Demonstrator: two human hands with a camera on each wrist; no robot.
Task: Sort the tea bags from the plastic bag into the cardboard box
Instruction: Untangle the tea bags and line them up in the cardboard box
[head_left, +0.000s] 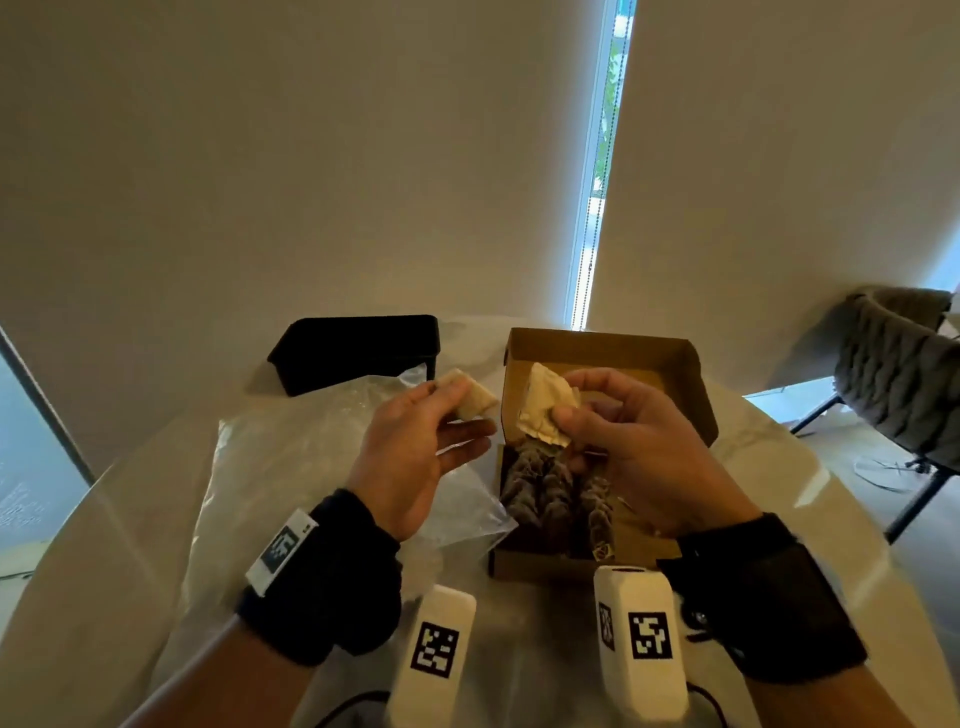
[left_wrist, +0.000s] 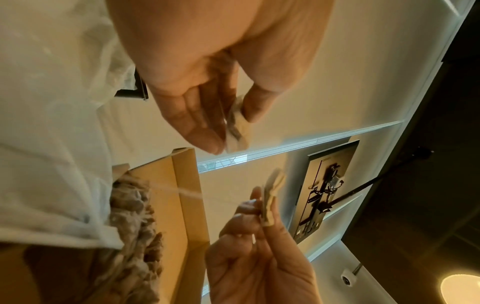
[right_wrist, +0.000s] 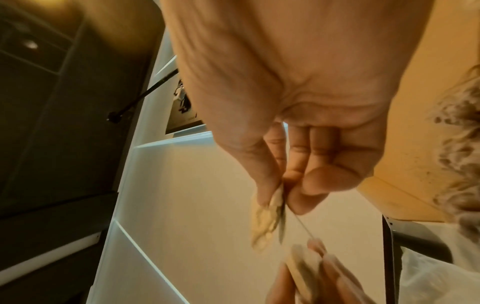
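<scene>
My left hand (head_left: 462, 415) pinches a pale tea bag (head_left: 474, 399) between thumb and fingers, above the clear plastic bag (head_left: 291, 441). My right hand (head_left: 570, 410) pinches a second pale tea bag (head_left: 543, 410), held over the open cardboard box (head_left: 597, 344). Several brown tea bags (head_left: 550, 488) lie in rows inside the box. In the right wrist view, a thin thread (right_wrist: 303, 226) stretches from the right hand (right_wrist: 280, 203) and its bag (right_wrist: 263, 224) toward the left hand's bag (right_wrist: 302, 269). The left wrist view shows the left hand (left_wrist: 231, 131) gripping its bag (left_wrist: 237, 133).
A black rectangular container (head_left: 358, 351) stands behind the plastic bag at the back of the pale round table (head_left: 156, 519). A grey chair (head_left: 898, 374) stands off the table's right side. Cables trail near the front edge.
</scene>
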